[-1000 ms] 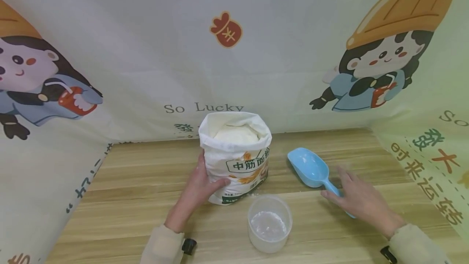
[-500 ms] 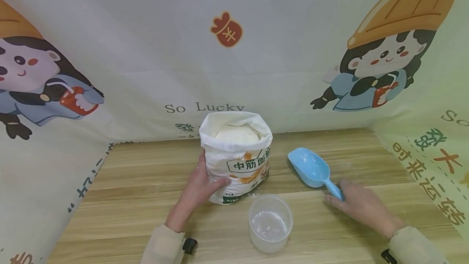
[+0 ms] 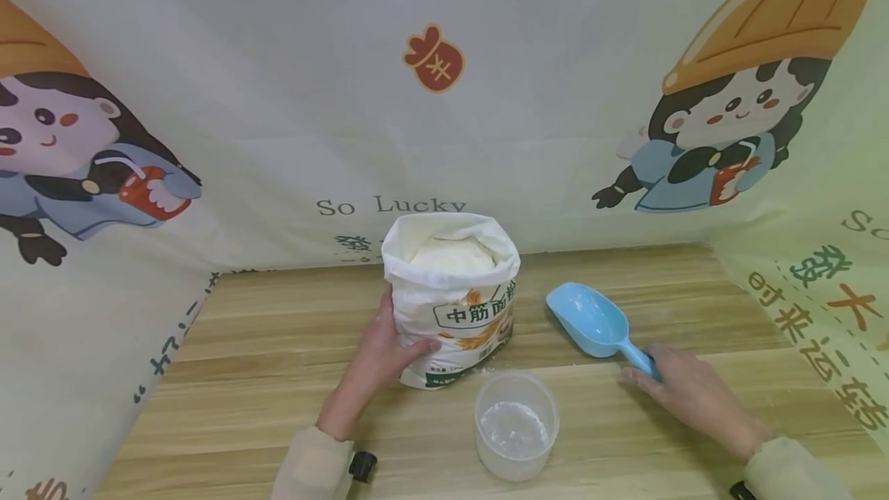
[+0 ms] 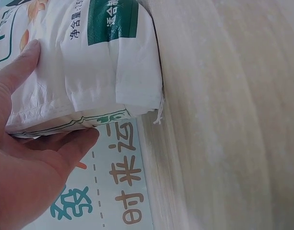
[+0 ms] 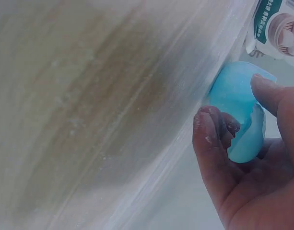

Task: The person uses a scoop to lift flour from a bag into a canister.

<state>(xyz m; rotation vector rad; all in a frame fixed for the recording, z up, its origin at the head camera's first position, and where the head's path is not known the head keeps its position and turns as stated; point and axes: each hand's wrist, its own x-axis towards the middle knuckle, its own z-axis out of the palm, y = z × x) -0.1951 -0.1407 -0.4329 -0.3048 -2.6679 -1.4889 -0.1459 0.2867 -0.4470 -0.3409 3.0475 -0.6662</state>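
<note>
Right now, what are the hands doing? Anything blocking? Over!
Left hand holds open-topped flour bag. Right hand grips blue scoop by handle. Clear tub nearby; nothing standing between scoop and bag.

Table [image 3: 278, 346] with bag [image 3: 451, 322], scoop [image 3: 593, 321], cup [image 3: 516, 446]

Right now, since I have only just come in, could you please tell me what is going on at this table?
A person is using both hands at the wooden table. The left hand grips the side of an open flour bag, which stands upright with white powder visible inside. The right hand holds the handle of a blue scoop, whose bowl appears to rest on the table. Nearer the person, a clear tub stands untouched, with only a little white residue visible in it.
</note>
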